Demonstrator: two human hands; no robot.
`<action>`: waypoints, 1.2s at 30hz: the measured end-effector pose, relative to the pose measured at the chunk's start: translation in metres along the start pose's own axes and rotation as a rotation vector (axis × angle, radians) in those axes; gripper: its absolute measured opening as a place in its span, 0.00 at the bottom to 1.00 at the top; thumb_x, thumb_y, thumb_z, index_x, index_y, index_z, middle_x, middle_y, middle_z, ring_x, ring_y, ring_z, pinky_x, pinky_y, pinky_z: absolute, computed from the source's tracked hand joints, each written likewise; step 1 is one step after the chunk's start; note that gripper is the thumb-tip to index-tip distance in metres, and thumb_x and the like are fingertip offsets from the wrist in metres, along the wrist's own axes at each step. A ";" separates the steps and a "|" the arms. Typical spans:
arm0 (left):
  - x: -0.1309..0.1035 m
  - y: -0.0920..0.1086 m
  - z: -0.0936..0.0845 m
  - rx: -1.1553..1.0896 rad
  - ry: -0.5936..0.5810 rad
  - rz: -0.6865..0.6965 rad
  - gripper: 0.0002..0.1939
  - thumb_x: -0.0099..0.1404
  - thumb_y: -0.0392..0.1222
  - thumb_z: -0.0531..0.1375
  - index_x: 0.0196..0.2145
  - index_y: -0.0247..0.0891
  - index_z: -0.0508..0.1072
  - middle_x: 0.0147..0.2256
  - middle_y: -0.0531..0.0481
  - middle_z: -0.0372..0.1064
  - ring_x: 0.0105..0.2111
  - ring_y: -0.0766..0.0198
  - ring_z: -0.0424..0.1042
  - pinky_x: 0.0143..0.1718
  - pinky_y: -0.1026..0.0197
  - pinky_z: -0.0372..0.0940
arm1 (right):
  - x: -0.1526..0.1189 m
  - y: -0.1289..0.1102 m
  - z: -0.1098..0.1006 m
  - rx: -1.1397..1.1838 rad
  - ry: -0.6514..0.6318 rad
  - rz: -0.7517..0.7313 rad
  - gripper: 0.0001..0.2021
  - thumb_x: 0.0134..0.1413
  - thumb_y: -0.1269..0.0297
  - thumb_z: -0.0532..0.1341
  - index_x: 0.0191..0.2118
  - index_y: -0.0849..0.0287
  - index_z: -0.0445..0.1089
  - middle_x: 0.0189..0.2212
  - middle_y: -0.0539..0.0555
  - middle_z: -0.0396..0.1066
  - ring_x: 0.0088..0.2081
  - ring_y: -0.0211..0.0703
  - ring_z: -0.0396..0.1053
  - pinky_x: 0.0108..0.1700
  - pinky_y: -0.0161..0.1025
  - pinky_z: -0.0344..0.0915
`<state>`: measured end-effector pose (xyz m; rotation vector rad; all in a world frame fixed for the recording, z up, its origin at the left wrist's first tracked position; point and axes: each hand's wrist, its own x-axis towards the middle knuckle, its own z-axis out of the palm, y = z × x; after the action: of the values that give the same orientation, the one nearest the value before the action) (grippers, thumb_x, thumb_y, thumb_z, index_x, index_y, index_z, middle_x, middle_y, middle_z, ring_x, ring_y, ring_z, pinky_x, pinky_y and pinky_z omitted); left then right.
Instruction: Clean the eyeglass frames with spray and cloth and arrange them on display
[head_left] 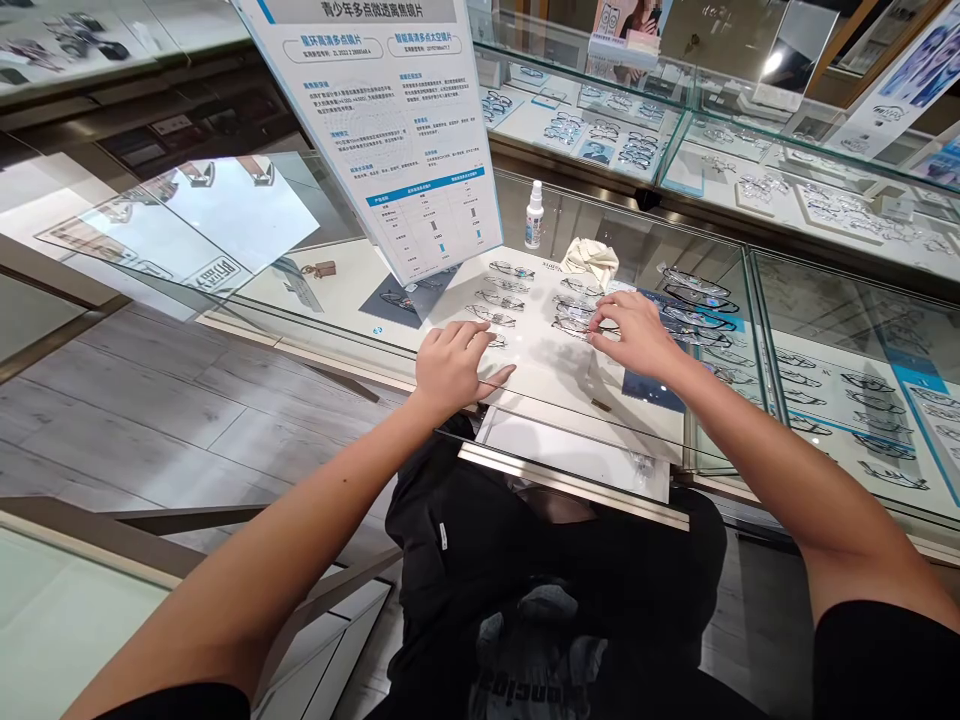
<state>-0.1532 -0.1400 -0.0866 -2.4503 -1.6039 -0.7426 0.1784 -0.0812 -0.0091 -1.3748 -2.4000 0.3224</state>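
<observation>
My left hand point(454, 370) lies at the front edge of the glass counter, fingers stretched out and thumb apart, holding nothing. Close to its fingertips are eyeglasses point(491, 316) in a column on a white display board point(536, 345). Over the right column, my right hand point(634, 330) has its thumb and fingers bent around the near end of a pair of eyeglasses point(571, 327). The fingers partly hide that pair. Another pair of eyeglasses point(581, 288) lies just behind it. Beyond them rests a crumpled cream cloth point(590, 262), with a white spray bottle point(534, 215) standing behind it.
A tall printed sign point(405, 130) stands on the counter at the left. An open drawer point(574, 450) juts out under the counter edge, above my lap. More eyeglasses point(697, 305) lie to the right. Glass showcases point(600, 120) run along the back.
</observation>
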 end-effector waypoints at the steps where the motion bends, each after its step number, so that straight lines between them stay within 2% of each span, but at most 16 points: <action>1: 0.001 0.001 -0.004 0.001 -0.024 0.002 0.25 0.71 0.61 0.62 0.55 0.41 0.78 0.60 0.35 0.78 0.59 0.36 0.73 0.53 0.38 0.64 | 0.000 0.002 -0.006 0.005 0.031 -0.006 0.07 0.63 0.58 0.66 0.42 0.54 0.77 0.56 0.61 0.75 0.60 0.65 0.66 0.66 0.65 0.57; 3: 0.002 0.001 -0.012 -0.011 -0.086 0.012 0.26 0.67 0.55 0.64 0.58 0.39 0.76 0.62 0.33 0.75 0.61 0.34 0.71 0.56 0.36 0.64 | 0.002 0.010 -0.022 0.025 0.134 0.002 0.08 0.63 0.59 0.65 0.45 0.53 0.77 0.54 0.60 0.75 0.58 0.63 0.68 0.65 0.63 0.60; 7: 0.007 -0.008 -0.029 -0.101 -0.242 0.026 0.36 0.54 0.43 0.66 0.62 0.41 0.74 0.66 0.34 0.69 0.65 0.32 0.67 0.61 0.34 0.64 | 0.008 0.048 -0.048 0.127 0.442 0.123 0.08 0.62 0.68 0.60 0.44 0.54 0.74 0.40 0.56 0.74 0.43 0.51 0.71 0.51 0.51 0.68; 9: 0.010 -0.015 -0.035 -0.172 -0.317 0.001 0.36 0.54 0.41 0.64 0.62 0.45 0.75 0.67 0.37 0.67 0.66 0.34 0.67 0.64 0.32 0.64 | 0.006 0.072 -0.050 0.148 0.597 0.179 0.08 0.62 0.70 0.57 0.43 0.54 0.73 0.39 0.55 0.73 0.40 0.48 0.70 0.48 0.47 0.68; 12: 0.022 -0.024 -0.044 -0.254 -0.399 -0.028 0.28 0.58 0.43 0.63 0.58 0.50 0.78 0.66 0.41 0.69 0.65 0.37 0.70 0.64 0.35 0.67 | -0.001 0.105 -0.044 0.085 0.757 0.230 0.06 0.62 0.70 0.57 0.40 0.55 0.70 0.40 0.56 0.73 0.42 0.48 0.71 0.50 0.48 0.68; 16: 0.056 -0.017 -0.060 -0.318 -0.462 -0.045 0.19 0.66 0.50 0.62 0.53 0.49 0.79 0.56 0.45 0.79 0.57 0.43 0.78 0.57 0.45 0.73 | -0.009 0.140 -0.035 0.080 0.850 0.323 0.04 0.63 0.69 0.57 0.41 0.56 0.69 0.39 0.56 0.73 0.41 0.48 0.71 0.50 0.48 0.67; 20: 0.112 0.009 -0.067 -0.299 -0.389 0.014 0.18 0.70 0.53 0.60 0.52 0.46 0.80 0.53 0.45 0.82 0.54 0.44 0.79 0.53 0.46 0.73 | -0.011 0.162 -0.033 0.106 0.939 0.416 0.05 0.68 0.64 0.55 0.44 0.56 0.67 0.38 0.55 0.70 0.38 0.46 0.70 0.45 0.45 0.66; 23: 0.160 0.027 -0.055 -0.250 -0.359 0.089 0.18 0.69 0.49 0.61 0.53 0.44 0.80 0.52 0.43 0.81 0.53 0.44 0.79 0.54 0.45 0.73 | -0.010 0.169 -0.031 0.089 0.968 0.445 0.10 0.72 0.58 0.53 0.46 0.56 0.67 0.35 0.52 0.65 0.33 0.44 0.66 0.42 0.44 0.64; 26: 0.204 0.037 -0.026 -0.213 -0.347 0.143 0.22 0.69 0.42 0.61 0.59 0.44 0.77 0.57 0.42 0.77 0.57 0.45 0.77 0.59 0.43 0.72 | -0.009 0.166 -0.028 0.082 0.972 0.479 0.13 0.75 0.55 0.50 0.48 0.56 0.67 0.29 0.47 0.57 0.29 0.44 0.62 0.41 0.45 0.63; 30: 0.244 0.042 0.020 -0.175 -0.338 0.268 0.35 0.70 0.37 0.61 0.73 0.45 0.67 0.75 0.40 0.60 0.72 0.39 0.62 0.70 0.35 0.60 | -0.007 0.156 -0.024 0.040 0.968 0.497 0.13 0.74 0.55 0.50 0.48 0.55 0.68 0.25 0.45 0.51 0.26 0.46 0.59 0.39 0.45 0.62; 32: 0.255 0.044 0.039 -0.159 -0.373 0.312 0.36 0.72 0.38 0.61 0.75 0.47 0.64 0.78 0.41 0.55 0.74 0.38 0.57 0.71 0.32 0.57 | -0.007 0.153 -0.025 0.019 0.962 0.480 0.14 0.75 0.54 0.49 0.48 0.54 0.68 0.25 0.45 0.51 0.25 0.46 0.59 0.38 0.45 0.61; 34: 0.261 0.045 0.052 -0.129 -0.409 0.320 0.35 0.73 0.40 0.61 0.76 0.47 0.64 0.75 0.41 0.61 0.72 0.39 0.59 0.69 0.34 0.59 | -0.009 0.153 -0.027 0.011 0.965 0.471 0.14 0.75 0.53 0.49 0.48 0.53 0.68 0.25 0.45 0.51 0.25 0.46 0.59 0.38 0.46 0.61; 36: 0.262 0.044 0.060 -0.077 -0.419 0.303 0.30 0.75 0.42 0.59 0.72 0.44 0.69 0.67 0.39 0.72 0.66 0.40 0.66 0.65 0.37 0.62 | -0.013 0.157 -0.031 0.014 0.948 0.444 0.15 0.76 0.52 0.48 0.50 0.53 0.68 0.26 0.46 0.53 0.26 0.47 0.60 0.39 0.46 0.61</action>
<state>-0.0113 0.0790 -0.0109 -2.9596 -1.2748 -0.2604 0.3200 -0.0131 -0.0404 -1.5631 -1.3218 -0.1866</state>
